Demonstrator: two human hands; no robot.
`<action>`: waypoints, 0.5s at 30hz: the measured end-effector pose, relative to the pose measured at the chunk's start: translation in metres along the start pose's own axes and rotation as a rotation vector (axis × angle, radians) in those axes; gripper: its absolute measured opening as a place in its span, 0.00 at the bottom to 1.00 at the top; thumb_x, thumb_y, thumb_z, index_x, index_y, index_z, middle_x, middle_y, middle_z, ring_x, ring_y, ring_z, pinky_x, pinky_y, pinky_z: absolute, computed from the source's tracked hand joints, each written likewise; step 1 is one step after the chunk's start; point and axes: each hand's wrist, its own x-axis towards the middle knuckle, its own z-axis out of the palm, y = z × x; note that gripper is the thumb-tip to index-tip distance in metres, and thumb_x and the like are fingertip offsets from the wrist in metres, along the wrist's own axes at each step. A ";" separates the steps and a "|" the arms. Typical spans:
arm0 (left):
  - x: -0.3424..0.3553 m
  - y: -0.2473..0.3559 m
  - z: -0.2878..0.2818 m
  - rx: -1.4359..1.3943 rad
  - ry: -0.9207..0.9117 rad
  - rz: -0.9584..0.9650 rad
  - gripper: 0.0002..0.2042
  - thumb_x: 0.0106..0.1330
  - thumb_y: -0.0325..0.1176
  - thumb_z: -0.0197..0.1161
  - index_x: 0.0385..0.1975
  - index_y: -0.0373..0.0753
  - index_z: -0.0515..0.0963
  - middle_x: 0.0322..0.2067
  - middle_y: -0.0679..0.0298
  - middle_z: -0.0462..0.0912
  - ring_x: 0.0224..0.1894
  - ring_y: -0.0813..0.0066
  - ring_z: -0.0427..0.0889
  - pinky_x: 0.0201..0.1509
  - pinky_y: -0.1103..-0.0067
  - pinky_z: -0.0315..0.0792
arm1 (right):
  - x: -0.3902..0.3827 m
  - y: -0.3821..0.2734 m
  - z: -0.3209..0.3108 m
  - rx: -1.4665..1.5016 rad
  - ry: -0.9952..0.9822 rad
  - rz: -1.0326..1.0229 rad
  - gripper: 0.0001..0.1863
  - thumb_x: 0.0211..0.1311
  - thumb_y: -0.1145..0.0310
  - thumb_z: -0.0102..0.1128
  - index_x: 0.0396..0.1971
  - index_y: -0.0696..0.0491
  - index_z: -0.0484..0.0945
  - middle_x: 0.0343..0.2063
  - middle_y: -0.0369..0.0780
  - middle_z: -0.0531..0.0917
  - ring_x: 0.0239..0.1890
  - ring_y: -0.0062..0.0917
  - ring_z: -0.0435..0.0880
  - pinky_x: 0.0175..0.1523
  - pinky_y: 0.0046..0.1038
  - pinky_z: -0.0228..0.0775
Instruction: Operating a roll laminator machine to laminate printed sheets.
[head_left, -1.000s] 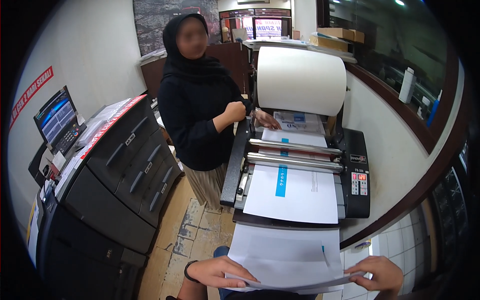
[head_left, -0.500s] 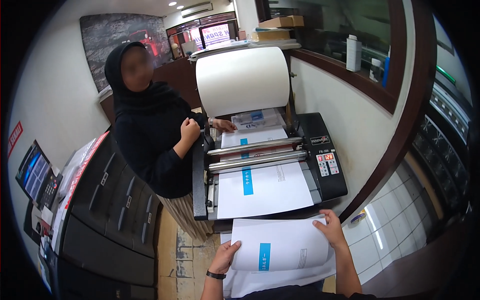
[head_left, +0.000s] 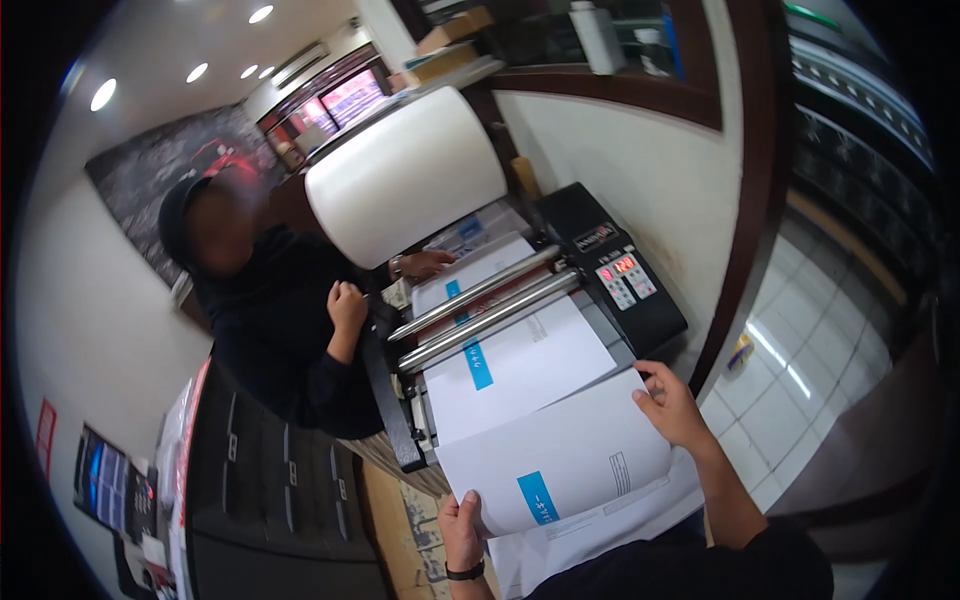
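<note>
My left hand (head_left: 462, 532) pinches the near left corner of a printed white paper sheet (head_left: 585, 450) with a blue block on it. At its far right corner, my right hand (head_left: 672, 405) grips the same sheet between thumb and fingers. The sheet bows slightly, and its far edge meets or overlaps another printed sheet (head_left: 545, 365) lying on the feed side of a black roll laminator (head_left: 650, 325). That second sheet passes under two shiny metal rollers (head_left: 490, 335). Below my held sheet hangs more white printed paper (head_left: 620, 525).
A large white film roll (head_left: 405, 170) sits above the laminator. Across on the left stands a co-worker (head_left: 290, 310), one hand (head_left: 428, 263) by the paper behind the rollers. Dark drawers (head_left: 260, 470) line the left. A wall with a window ledge (head_left: 610, 85) bounds the right.
The view has tilted and swung. My hands have carried the held sheet forward to the laminator's front edge, closing the gap to the sheet there. My right hand is now higher than my left.
</note>
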 end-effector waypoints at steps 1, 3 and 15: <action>0.000 0.001 -0.004 0.000 0.025 0.010 0.15 0.73 0.35 0.64 0.50 0.29 0.81 0.44 0.60 0.87 0.44 0.76 0.83 0.51 0.78 0.74 | 0.001 -0.005 0.010 0.041 0.038 -0.014 0.21 0.69 0.77 0.61 0.61 0.60 0.74 0.29 0.35 0.79 0.24 0.12 0.76 0.29 0.20 0.70; 0.002 0.000 -0.001 -0.027 0.066 0.018 0.15 0.73 0.36 0.65 0.49 0.29 0.81 0.44 0.59 0.87 0.43 0.75 0.84 0.51 0.78 0.75 | 0.006 -0.003 0.012 -0.017 0.029 0.021 0.20 0.70 0.77 0.60 0.60 0.60 0.74 0.31 0.36 0.80 0.27 0.13 0.78 0.30 0.20 0.71; 0.000 -0.009 0.002 -0.150 0.121 -0.185 0.16 0.73 0.32 0.60 0.54 0.27 0.78 0.47 0.54 0.87 0.47 0.66 0.86 0.53 0.72 0.79 | 0.006 -0.027 0.015 -0.384 -0.001 -0.040 0.20 0.70 0.65 0.63 0.58 0.56 0.81 0.40 0.44 0.82 0.43 0.37 0.82 0.51 0.33 0.75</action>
